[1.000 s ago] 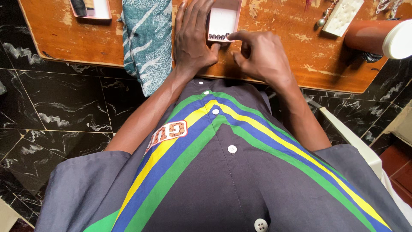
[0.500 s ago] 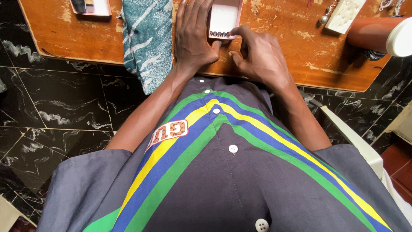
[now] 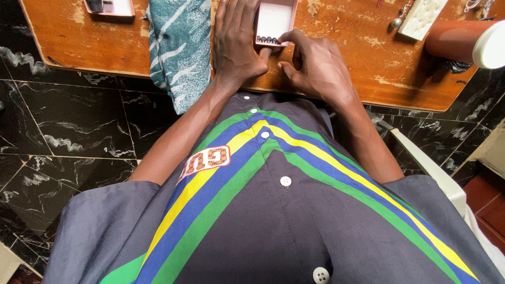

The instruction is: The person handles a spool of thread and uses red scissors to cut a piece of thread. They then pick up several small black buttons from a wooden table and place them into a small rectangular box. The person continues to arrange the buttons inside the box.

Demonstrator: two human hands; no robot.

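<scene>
Left hand flat, fingers extended, pressed on wooden table against left wall of small white box. Right hand loosely curled, fingertips pinching at near edge of box, on row of small dark beads inside; rest of box interior bare white. Left of box: teal patterned cloth hanging over table edge. Beyond cloth: white tray with dark items. Right of box: white perforated block, then brown cylinder with white cap.
</scene>
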